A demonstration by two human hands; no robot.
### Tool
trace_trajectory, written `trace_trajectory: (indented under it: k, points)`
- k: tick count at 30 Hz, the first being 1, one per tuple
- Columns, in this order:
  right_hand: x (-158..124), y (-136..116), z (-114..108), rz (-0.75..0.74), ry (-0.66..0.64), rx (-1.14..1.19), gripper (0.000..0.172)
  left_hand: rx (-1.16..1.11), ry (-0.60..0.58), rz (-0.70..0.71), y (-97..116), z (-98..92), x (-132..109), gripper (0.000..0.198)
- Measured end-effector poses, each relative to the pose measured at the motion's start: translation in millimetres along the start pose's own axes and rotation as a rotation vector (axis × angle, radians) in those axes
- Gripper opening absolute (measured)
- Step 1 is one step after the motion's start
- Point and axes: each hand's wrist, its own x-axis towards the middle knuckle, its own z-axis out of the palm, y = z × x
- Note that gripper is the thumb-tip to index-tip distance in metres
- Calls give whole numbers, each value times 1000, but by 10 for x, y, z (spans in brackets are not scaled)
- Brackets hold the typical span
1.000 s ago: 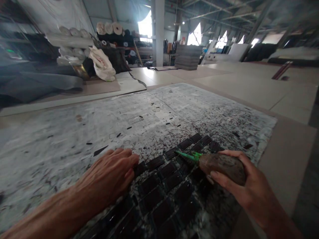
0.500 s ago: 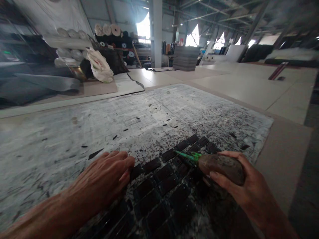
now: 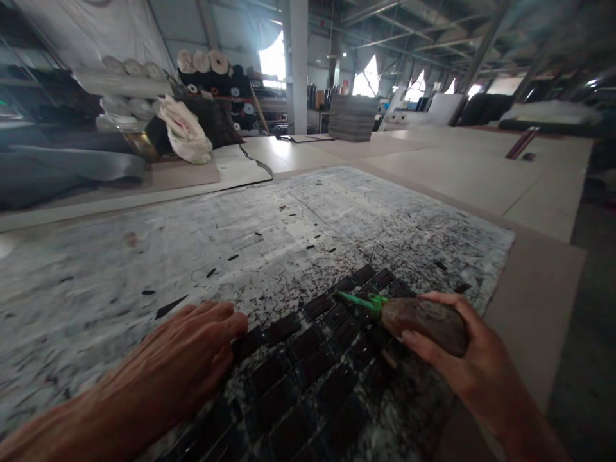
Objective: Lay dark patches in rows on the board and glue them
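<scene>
Your left hand (image 3: 180, 350) lies flat, fingers pressed together, just beside dark rectangular pieces (image 3: 317, 307) on a speckled grey sheet (image 3: 192, 256). Your right hand (image 3: 474, 366) curls its fingers around a brown rounded tool (image 3: 423, 324), its green pointed tip (image 3: 359, 299) over the pieces.

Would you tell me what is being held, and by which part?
The right hand grips a green-tipped tool by its bulbous brown handle; the left hand holds nothing.

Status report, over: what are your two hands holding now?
Right hand: gripping brown-handled tool, green tip over dark rectangular pieces. Left hand: empty, fingertips by the pieces. Nothing blocking.
</scene>
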Motion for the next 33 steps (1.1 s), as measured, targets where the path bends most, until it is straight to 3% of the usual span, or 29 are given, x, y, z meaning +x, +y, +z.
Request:
trace_trajectory:
  k: [3, 10, 18, 33]
  points:
    - [5, -15, 5, 2, -15, -2, 43, 56, -78, 30, -14, -25, 19, 28]
    - [23, 25, 3, -2, -16, -5, 42, 75, -68, 49, -47, 12, 6, 28]
    - [56, 43, -28, -5, -10, 11, 41, 79, 35, 152, -68, 30, 77, 39]
    - [155, 94, -67, -10, 18, 17, 42, 146, 196, 256, -266, 195, 33, 26]
